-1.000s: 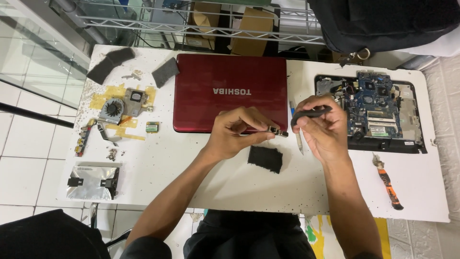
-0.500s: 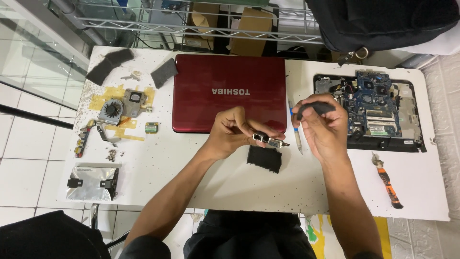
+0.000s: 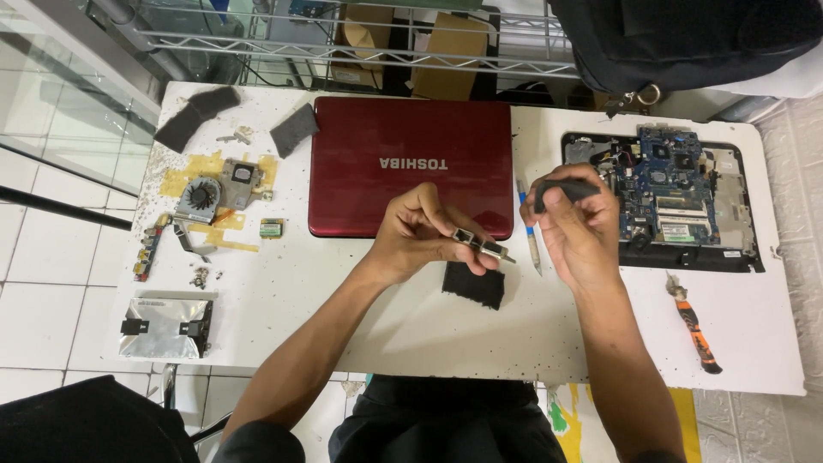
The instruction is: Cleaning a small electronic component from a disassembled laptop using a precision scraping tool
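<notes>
1. Our left hand (image 3: 420, 233) pinches a small metal bracket (image 3: 482, 247) above the white table (image 3: 411, 334), just before the closed red laptop (image 3: 411, 176).
2. Our right hand (image 3: 573, 225) is curled around a dark object (image 3: 566, 190), mostly hidden by fingers; its kind is unclear.
3. A black foam pad (image 3: 473, 285) lies beneath the bracket.

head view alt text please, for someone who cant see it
Seen from above, a person's left hand holds a small metal bracket and the right hand a dark rounded object over a white table. Behind them lies a closed red laptop, with an opened laptop base to the right and a cooling fan to the left.
</notes>
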